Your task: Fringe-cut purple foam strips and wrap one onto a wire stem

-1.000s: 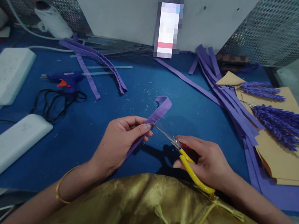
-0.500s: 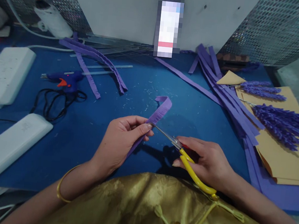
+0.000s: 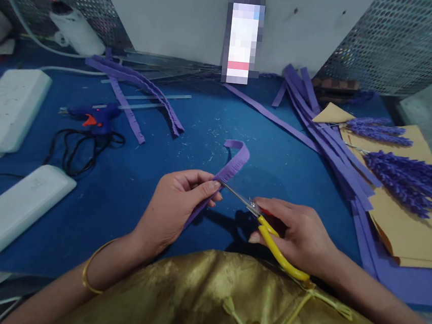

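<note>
Held strip (image 3: 234, 166) slightly rightward; blue tabletop (image 3: 152, 151)

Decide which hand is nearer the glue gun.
Left. The left hand, pinching a fringed purple strip, is below-right of the glue gun; the right hand, holding scissors, is farther right.

Left forearm (image 3: 63, 282) extends from 8 o'clock; left hand (image 3: 176, 204) pinched, thumb (image 3: 208, 187) pressed over curled fingers and directed toward 2 o'clock. Right forearm (image 3: 382, 297) extends from 4 o'clock; right hand (image 3: 301, 231) curled, thumb and forefinger (image 3: 275, 206) parted, thumb directed toward 9 o'clock.
</note>
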`<state>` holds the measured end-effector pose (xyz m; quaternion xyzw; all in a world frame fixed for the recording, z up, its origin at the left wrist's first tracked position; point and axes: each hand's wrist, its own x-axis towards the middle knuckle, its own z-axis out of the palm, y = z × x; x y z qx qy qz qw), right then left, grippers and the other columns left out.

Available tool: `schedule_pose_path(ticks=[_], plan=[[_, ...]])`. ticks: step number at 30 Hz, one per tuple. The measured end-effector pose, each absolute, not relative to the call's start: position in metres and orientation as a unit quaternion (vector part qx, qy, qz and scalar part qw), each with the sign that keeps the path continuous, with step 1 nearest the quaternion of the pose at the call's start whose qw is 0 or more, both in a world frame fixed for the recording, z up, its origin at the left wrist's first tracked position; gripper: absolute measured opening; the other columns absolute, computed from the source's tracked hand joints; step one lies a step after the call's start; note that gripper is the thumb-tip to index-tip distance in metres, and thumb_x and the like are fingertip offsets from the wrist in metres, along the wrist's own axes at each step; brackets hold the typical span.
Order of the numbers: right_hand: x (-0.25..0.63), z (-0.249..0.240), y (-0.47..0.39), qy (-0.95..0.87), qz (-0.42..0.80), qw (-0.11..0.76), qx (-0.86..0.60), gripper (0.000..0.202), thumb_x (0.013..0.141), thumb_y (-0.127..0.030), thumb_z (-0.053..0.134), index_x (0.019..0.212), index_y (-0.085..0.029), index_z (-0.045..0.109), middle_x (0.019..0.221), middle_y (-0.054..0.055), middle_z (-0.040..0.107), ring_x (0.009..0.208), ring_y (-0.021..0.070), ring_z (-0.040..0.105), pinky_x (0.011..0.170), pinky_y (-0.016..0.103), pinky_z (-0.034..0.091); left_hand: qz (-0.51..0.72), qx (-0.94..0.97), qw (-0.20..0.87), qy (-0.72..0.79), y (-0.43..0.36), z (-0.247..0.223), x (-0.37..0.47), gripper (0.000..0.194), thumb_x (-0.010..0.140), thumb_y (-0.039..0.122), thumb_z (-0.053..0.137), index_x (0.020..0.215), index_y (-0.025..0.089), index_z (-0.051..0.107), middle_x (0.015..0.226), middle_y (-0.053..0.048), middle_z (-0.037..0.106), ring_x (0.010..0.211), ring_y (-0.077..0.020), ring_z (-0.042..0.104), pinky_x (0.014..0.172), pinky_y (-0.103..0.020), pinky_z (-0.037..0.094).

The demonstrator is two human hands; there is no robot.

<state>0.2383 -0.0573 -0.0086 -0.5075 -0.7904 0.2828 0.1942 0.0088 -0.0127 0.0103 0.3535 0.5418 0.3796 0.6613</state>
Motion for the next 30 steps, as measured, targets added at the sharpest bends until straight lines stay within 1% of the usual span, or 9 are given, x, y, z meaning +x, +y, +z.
schedule_pose_path(ticks=[6, 10, 15, 21, 26, 30], plan=[[0.2404, -0.0085, -0.0572, -0.790, 0.300, 0.189, -0.499, 0.049, 0.089, -0.060, 0.058, 0.114, -0.019, 0.067, 0.093, 0.009, 0.075, 0.073, 0.0184, 0.068, 0.070, 0.028, 0.051, 0.383, 0.349, 0.670, 0.532, -0.0134, 0.0097, 0.0095, 0.011, 0.073, 0.026, 0.079, 0.075, 0.016, 0.074, 0.066, -0.001, 0.070, 0.061, -0.0096, 0.058, 0.062, -0.019, 0.047], [0.2415, -0.0091, -0.0575, -0.791, 0.303, 0.187, -0.497, 0.048, 0.089, -0.059, 0.059, 0.115, -0.019, 0.067, 0.092, 0.008, 0.074, 0.073, 0.0183, 0.068, 0.069, 0.027, 0.051, 0.372, 0.364, 0.658, 0.543, -0.0134, 0.0110, 0.0080, 0.012, 0.076, 0.029, 0.076, 0.076, 0.017, 0.075, 0.067, -0.002, 0.071, 0.061, -0.0105, 0.060, 0.062, -0.019, 0.047], [0.2417, -0.0092, -0.0576, -0.793, 0.301, 0.190, -0.494, 0.047, 0.089, -0.058, 0.060, 0.115, -0.020, 0.067, 0.092, 0.008, 0.074, 0.073, 0.0189, 0.069, 0.070, 0.028, 0.051, 0.366, 0.395, 0.628, 0.562, -0.0132, 0.0119, 0.0073, 0.012, 0.076, 0.031, 0.076, 0.074, 0.018, 0.075, 0.066, -0.002, 0.072, 0.061, -0.0119, 0.062, 0.061, -0.021, 0.048], [0.2414, -0.0092, -0.0580, -0.786, 0.307, 0.191, -0.502, 0.047, 0.089, -0.059, 0.060, 0.115, -0.020, 0.067, 0.091, 0.008, 0.074, 0.072, 0.0182, 0.068, 0.068, 0.027, 0.050, 0.380, 0.373, 0.637, 0.558, -0.0132, 0.0115, 0.0090, 0.011, 0.074, 0.028, 0.078, 0.075, 0.018, 0.074, 0.068, -0.001, 0.072, 0.060, -0.0099, 0.061, 0.061, -0.019, 0.048], [0.2409, -0.0078, -0.0577, -0.771, 0.339, 0.185, -0.506, 0.045, 0.087, -0.058, 0.062, 0.112, -0.021, 0.069, 0.090, 0.006, 0.074, 0.071, 0.0173, 0.067, 0.067, 0.026, 0.049, 0.382, 0.366, 0.645, 0.552, -0.0127, 0.0116, 0.0082, 0.009, 0.073, 0.027, 0.078, 0.073, 0.018, 0.074, 0.065, 0.000, 0.071, 0.058, -0.0096, 0.061, 0.059, -0.019, 0.048], [0.2409, -0.0059, -0.0569, -0.750, 0.388, 0.186, -0.502, 0.040, 0.087, -0.056, 0.063, 0.105, -0.021, 0.072, 0.087, 0.004, 0.073, 0.070, 0.0159, 0.064, 0.064, 0.025, 0.049, 0.386, 0.337, 0.670, 0.538, -0.0113, 0.0110, 0.0079, 0.009, 0.071, 0.024, 0.079, 0.068, 0.018, 0.073, 0.062, 0.001, 0.069, 0.056, -0.0087, 0.059, 0.058, -0.019, 0.047]])
